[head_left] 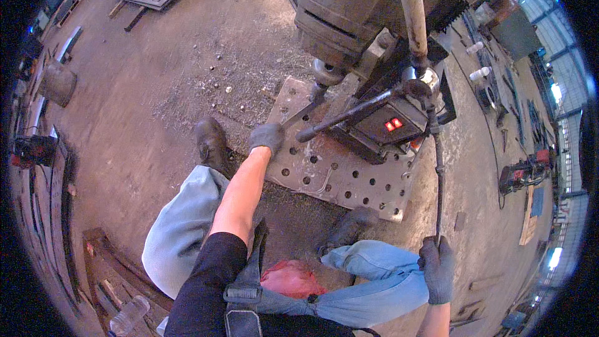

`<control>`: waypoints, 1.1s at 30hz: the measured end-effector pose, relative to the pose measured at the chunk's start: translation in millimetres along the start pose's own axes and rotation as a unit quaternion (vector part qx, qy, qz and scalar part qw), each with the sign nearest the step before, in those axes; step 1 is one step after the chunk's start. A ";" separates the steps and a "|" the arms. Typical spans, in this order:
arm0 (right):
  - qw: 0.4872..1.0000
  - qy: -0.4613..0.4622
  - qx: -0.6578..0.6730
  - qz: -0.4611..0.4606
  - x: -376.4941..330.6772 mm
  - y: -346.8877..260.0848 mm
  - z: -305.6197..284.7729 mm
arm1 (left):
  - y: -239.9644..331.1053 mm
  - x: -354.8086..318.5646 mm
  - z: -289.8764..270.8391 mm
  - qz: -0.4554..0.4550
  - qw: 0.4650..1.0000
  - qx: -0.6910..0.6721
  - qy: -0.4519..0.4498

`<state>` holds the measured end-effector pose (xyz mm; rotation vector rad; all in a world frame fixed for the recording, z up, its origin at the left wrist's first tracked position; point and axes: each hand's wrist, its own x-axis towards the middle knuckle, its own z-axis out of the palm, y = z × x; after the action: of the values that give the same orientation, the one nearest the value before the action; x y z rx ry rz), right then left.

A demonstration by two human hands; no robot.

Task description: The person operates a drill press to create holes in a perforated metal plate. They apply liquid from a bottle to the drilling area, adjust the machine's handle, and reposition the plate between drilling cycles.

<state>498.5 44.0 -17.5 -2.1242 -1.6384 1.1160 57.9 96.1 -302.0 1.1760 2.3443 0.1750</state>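
drill [374, 31] blocks plate [337, 175] (left floor open)

Right hand [437, 268] grips drill lever [439, 181]; left hand [267, 137] on plate [337, 175]

Left hand [267, 138]: grey glove, arm stretched straight forward, forearm bare, black sleeve at upper arm; palm down, fingers curled, pressing on perforated steel plate [337, 171]. Right hand [437, 267]: grey glove, right of plate, low and close to body, fingers wrapped tight around long crank handle [438, 175], fist upright.
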 end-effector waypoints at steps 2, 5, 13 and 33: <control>1.000 0.010 -0.005 -0.007 -0.9 0.8 -0.8 | 4.3 -5.4 -12.2 0.000 1.000 -0.017 0.020; 0.999 0.010 -0.003 -0.036 1.0 12.1 -1.1 | -5.6 1.2 -6.8 0.007 0.999 0.017 0.035; 0.999 0.003 0.034 0.021 0.9 5.6 3.7 | -12.9 -37.7 12.6 0.064 0.991 -0.103 -0.057; 0.991 -0.069 0.119 0.002 29.6 21.9 44.8 | 2.9 14.6 -24.1 -0.115 0.982 -0.149 0.006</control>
<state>486.1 51.7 -73.6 -1.9382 -1.4726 1.4099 40.8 111.9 -285.8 0.7573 2.3419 0.4352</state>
